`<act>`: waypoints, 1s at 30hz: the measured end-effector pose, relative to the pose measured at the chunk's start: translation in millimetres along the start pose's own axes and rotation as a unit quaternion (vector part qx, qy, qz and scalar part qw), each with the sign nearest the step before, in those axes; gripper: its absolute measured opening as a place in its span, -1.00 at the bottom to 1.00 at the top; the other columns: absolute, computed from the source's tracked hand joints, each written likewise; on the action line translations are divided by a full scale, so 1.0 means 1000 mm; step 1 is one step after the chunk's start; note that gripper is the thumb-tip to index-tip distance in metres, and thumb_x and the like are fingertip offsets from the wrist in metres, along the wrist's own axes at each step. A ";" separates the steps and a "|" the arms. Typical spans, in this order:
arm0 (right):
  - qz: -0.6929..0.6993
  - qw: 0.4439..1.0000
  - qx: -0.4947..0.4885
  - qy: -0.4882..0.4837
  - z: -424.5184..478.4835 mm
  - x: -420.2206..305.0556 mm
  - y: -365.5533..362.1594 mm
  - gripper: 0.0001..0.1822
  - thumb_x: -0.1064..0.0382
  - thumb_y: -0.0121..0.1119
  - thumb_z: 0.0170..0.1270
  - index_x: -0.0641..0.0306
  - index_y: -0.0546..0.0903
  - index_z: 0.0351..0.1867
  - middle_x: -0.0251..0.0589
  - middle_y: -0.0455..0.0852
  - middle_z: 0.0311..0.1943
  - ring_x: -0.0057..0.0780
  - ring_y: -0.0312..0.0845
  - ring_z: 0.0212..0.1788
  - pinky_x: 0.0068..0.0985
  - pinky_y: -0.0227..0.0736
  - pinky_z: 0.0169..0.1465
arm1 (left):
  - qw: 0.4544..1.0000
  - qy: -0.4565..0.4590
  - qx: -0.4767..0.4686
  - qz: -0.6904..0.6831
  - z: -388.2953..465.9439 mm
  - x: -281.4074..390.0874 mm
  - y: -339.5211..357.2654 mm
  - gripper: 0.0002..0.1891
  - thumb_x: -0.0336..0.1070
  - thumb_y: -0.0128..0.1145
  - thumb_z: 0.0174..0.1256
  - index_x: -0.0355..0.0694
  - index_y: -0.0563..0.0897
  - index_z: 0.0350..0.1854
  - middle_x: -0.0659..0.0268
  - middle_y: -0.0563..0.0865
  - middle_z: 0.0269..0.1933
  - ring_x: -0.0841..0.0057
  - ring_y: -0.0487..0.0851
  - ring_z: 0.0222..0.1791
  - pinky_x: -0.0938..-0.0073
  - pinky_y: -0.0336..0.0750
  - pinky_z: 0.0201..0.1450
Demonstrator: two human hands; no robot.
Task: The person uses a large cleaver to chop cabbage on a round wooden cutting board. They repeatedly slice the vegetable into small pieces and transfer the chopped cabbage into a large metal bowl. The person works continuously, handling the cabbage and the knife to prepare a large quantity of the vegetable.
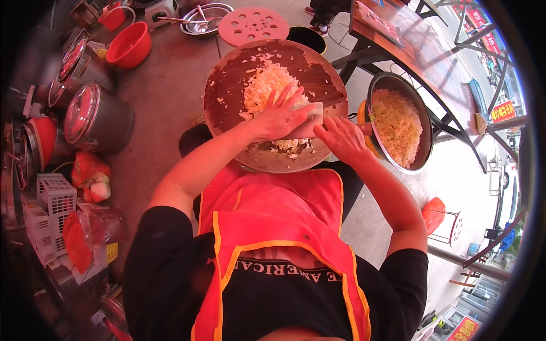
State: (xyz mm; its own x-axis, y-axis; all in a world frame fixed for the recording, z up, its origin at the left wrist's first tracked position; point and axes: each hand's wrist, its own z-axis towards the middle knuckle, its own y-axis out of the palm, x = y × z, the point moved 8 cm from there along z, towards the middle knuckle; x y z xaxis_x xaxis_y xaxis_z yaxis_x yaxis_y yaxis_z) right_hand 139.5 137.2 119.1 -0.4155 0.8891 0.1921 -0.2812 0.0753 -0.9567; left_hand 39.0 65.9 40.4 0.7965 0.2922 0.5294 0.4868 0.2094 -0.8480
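Observation:
A round wooden chopping board (222, 91) lies before me, over my knees. On it sits a heap of finely chopped pale vegetable (266, 87), likely cabbage, with loose bits scattered around. My right hand (344, 138) grips a cleaver near its handle (365, 128), at the board's right edge. The cleaver's broad blade (315, 116) points left across the board, beside the heap. My left hand (283, 115) is spread flat with fingers apart, its palm against the blade and its fingertips over the heap. A smaller clump of chopped vegetable (288, 144) lies on the near side of the blade.
Right of the board stands a deep metal pot (428, 140) filled with chopped vegetable (396, 128). A wooden table (409, 51) is beyond it. A red stool (254, 25) and a black bucket (307, 39) stand behind the board. Lidded pots (100, 119) and a red basin (130, 44) line the left.

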 end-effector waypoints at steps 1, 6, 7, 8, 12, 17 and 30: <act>-0.001 1.000 0.004 -0.003 0.001 0.001 -0.002 -0.84 0.29 0.12 0.04 0.02 0.45 -0.32 -0.36 0.42 -0.44 -0.44 0.49 -0.36 -0.48 0.38 -0.33 | 1.000 0.006 -0.007 0.002 -0.003 0.005 0.005 -0.38 0.30 -0.58 0.47 0.28 0.12 0.51 0.18 -0.20 0.57 0.16 -0.39 0.56 0.02 -0.53 0.49; -0.024 1.000 -0.002 0.015 -0.004 0.007 -0.025 -0.84 0.29 0.11 0.04 0.02 0.45 -0.31 -0.36 0.42 -0.43 -0.46 0.49 -0.35 -0.49 0.38 -0.32 | 0.998 -0.054 -0.012 0.005 -0.006 -0.026 0.006 -0.38 0.31 -0.57 0.46 0.31 0.08 0.52 0.18 -0.23 0.57 0.16 -0.42 0.56 0.01 -0.54 0.49; -0.039 0.999 0.005 0.020 -0.006 0.013 -0.031 -0.84 0.29 0.11 0.04 0.02 0.45 -0.31 -0.37 0.41 -0.43 -0.46 0.49 -0.34 -0.49 0.38 -0.32 | 0.997 -0.073 -0.005 0.009 -0.004 -0.038 0.001 -0.38 0.31 -0.57 0.47 0.30 0.08 0.52 0.18 -0.23 0.57 0.16 -0.43 0.56 0.01 -0.54 0.49; -0.042 0.999 -0.010 0.022 -0.010 0.013 -0.034 -0.84 0.29 0.11 0.04 0.02 0.45 -0.30 -0.37 0.41 -0.43 -0.47 0.49 -0.33 -0.48 0.38 -0.31 | 0.995 -0.097 -0.006 0.020 -0.005 -0.054 0.006 -0.36 0.33 -0.60 0.45 0.30 0.09 0.51 0.18 -0.23 0.57 0.16 -0.44 0.56 -0.02 -0.55 0.48; -0.049 0.997 -0.003 0.061 -0.027 0.024 -0.041 -0.81 0.30 0.11 0.04 0.04 0.45 -0.27 -0.36 0.44 -0.39 -0.46 0.50 -0.31 -0.47 0.37 -0.31 | 0.992 -0.102 0.065 0.022 -0.011 -0.054 -0.020 -0.33 0.34 -0.62 0.45 0.24 0.10 0.52 0.16 -0.26 0.57 0.12 -0.44 0.55 0.00 -0.56 0.48; -0.051 0.996 -0.001 0.077 -0.036 0.030 -0.044 -0.79 0.30 0.12 0.03 0.04 0.45 -0.25 -0.37 0.46 -0.38 -0.45 0.51 -0.30 -0.45 0.38 -0.31 | 0.997 0.032 0.004 0.068 -0.017 0.008 0.005 -0.39 0.27 -0.60 0.49 0.26 0.13 0.51 0.16 -0.23 0.57 0.11 -0.39 0.56 0.02 -0.54 0.49; 0.490 0.527 0.134 0.681 -0.187 -0.006 0.054 -0.75 0.15 0.06 0.42 0.29 0.43 -0.34 -0.32 0.48 -0.62 -0.58 0.42 -0.64 -0.55 0.34 -0.56 | 0.920 -0.251 0.281 -0.106 -0.051 -0.128 0.012 -0.19 0.21 -0.20 0.45 -0.43 0.06 0.45 -0.08 0.06 0.50 0.06 -0.08 0.53 0.13 -0.25 0.52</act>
State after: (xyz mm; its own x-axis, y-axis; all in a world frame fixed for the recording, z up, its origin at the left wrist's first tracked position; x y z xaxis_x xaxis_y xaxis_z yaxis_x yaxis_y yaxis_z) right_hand 288.6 220.9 25.0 0.4799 -0.0460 -0.8761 -0.6974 -0.6258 -0.3492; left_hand -38.4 -16.6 -39.1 0.3713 0.5540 0.7452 0.2370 0.7194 -0.6529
